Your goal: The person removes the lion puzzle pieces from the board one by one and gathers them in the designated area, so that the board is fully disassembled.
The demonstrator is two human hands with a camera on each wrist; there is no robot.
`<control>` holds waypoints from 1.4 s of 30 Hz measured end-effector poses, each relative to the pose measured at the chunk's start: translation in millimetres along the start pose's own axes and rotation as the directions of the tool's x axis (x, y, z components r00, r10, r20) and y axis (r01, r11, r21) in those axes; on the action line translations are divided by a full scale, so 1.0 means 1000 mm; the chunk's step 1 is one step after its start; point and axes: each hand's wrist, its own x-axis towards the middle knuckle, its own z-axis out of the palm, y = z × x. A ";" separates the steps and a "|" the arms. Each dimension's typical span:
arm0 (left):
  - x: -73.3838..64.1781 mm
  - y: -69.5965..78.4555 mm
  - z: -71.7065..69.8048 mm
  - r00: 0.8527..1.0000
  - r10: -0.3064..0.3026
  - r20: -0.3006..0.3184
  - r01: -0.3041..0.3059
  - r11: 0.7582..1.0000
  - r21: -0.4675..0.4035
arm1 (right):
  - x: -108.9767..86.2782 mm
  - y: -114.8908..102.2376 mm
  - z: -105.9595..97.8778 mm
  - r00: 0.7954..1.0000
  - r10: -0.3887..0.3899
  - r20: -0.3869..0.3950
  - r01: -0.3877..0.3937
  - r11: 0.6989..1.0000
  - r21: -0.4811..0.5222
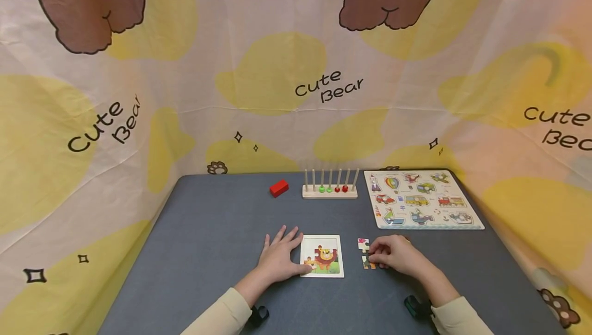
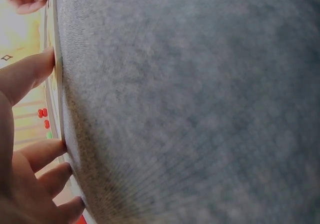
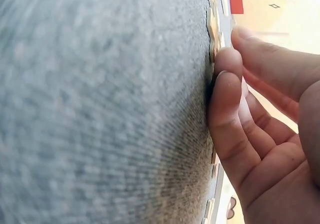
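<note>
A small white-framed puzzle board [image 1: 341, 258] lies on the table, with a lion and part of a smaller animal put together inside it. My left hand [image 1: 279, 260] is spread at its left side, the thumb over the lower left corner and the fingertips along the edge. To the right of the board lie loose jigsaw pieces [image 1: 363, 243]. Over them my right hand [image 1: 398, 256] has bent fingers, with thumb and index finger at the pieces' right edge. In the right wrist view its fingertips [image 3: 227, 91] are down at table level beside pieces [image 3: 214, 29]; I cannot tell whether one is pinched.
Behind the board stand a red block [image 1: 279, 188] and a wooden peg rack [image 1: 329, 194] with a few green and red beads. A vehicle picture puzzle board [image 1: 423, 200] lies at the back right. A printed cloth [image 1: 277, 134] hangs behind the grey table [image 1: 208, 232].
</note>
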 end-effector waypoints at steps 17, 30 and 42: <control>0.000 0.000 0.000 1.000 0.001 -0.001 -0.001 1.000 -0.004 | 0.001 -0.003 -0.003 0.999 -0.032 0.043 0.034 0.999 -0.032; 0.001 0.001 -0.001 1.000 -0.011 0.001 0.011 1.000 0.014 | 0.011 -0.029 -0.024 0.995 -0.094 -0.043 0.094 0.995 -0.020; -0.001 0.000 -0.001 1.000 -0.007 0.002 0.007 1.000 0.005 | 0.030 -0.054 -0.016 0.989 -0.145 -0.027 0.144 0.988 -0.048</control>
